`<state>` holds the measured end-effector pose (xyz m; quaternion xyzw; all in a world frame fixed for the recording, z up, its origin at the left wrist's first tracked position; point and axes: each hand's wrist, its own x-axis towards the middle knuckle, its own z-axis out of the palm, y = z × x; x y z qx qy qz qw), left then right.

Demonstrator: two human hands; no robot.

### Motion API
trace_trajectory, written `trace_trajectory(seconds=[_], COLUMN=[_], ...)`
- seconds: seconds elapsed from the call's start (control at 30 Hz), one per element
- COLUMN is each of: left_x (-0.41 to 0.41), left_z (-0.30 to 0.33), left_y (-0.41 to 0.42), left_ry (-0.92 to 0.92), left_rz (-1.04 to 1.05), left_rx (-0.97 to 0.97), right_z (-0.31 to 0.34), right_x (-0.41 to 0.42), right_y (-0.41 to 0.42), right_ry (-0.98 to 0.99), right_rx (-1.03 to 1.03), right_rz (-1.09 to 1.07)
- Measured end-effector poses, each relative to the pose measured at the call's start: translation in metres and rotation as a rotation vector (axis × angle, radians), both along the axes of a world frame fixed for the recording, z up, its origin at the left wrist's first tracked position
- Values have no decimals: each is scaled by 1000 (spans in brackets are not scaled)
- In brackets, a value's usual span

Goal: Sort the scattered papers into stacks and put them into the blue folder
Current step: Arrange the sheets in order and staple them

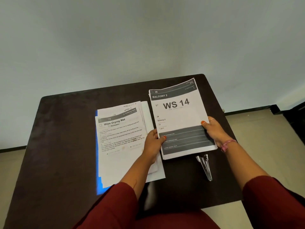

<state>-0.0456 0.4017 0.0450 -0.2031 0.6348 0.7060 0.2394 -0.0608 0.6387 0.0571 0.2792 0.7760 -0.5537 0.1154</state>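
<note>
Two thumbs with orange nails pinch the "WS 14" stack (178, 116): my left hand (152, 146) grips its left edge, my right hand (214, 131) its right. Beside it lies the "Wipe Drying Mat" stack (120, 139) on the blue folder (98, 184). I see a stapler (205, 166) near me on the dark brown table (66, 129), with a pale wall (148, 38) and beige floor (257, 129) beyond.

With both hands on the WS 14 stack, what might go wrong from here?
1. The WS 14 stack is gripped only at its near edges by the left hand and right hand; its far end may sag and sheets could fan out.
2. The stapler lies just beneath its near edge and might get knocked.
3. The pile on the blue folder looks uneven, so adding the stack could push sheets askew.
</note>
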Motion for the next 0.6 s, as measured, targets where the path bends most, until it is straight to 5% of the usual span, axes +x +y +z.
trace_trajectory(seconds=[0.6], left_x=[-38], left_z=[-10], left_y=[29], left_ry=[105], left_rz=[-73], left_rx=[-365], right_z=[-34], right_x=[-71], right_y=[13], right_ry=[-153], right_rx=[203], right_rz=[181])
